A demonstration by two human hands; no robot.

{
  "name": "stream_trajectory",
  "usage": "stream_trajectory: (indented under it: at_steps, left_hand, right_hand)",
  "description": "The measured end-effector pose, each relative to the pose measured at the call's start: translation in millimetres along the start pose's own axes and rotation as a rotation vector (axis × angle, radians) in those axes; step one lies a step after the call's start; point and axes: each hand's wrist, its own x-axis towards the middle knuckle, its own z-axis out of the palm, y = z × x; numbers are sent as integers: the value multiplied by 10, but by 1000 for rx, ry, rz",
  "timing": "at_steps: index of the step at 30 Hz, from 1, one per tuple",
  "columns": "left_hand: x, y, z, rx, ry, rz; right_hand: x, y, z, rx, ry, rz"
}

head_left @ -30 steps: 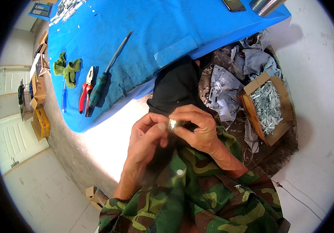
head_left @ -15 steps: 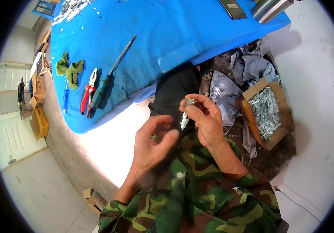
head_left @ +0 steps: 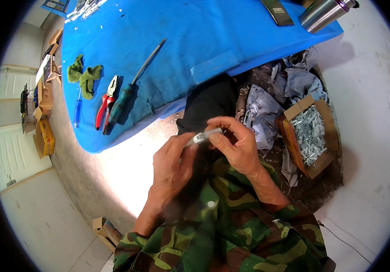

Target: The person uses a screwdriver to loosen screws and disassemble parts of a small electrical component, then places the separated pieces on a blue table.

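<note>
Both hands meet in the middle of the view, above the lap. The right hand (head_left: 235, 145) pinches a small metal part (head_left: 202, 136) at its 9 o'clock end. The left hand (head_left: 172, 165) touches it too; how tight, I cannot tell. The part looks light, stiff and slippery, so hold its ends. At 3 o'clock, a box (head_left: 328, 131) is full of silver bits (head_left: 308, 131).

Workshop: pliers (head_left: 105, 102) and screwdriver (head_left: 131, 88) on blue bench (head_left: 195, 31), box (head_left: 310, 131) of metal parts, bare concrete floor (head_left: 371, 136).
</note>
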Motion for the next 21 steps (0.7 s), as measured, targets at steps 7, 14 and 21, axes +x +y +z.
stream_trajectory:
  at_steps: [7,14,21]
  left_hand:
    - [-54,-119,-164,151,-74,61]
    - [-73,-140,-253,284,-111,90]
    - [-40,-130,-362,412,-255,62]
  right_hand:
    - [90,-215,-6,-533,-150,-323]
    - [155,-122,58,-939,-188,-645]
    - [228,7,88,-970,-258,-709]
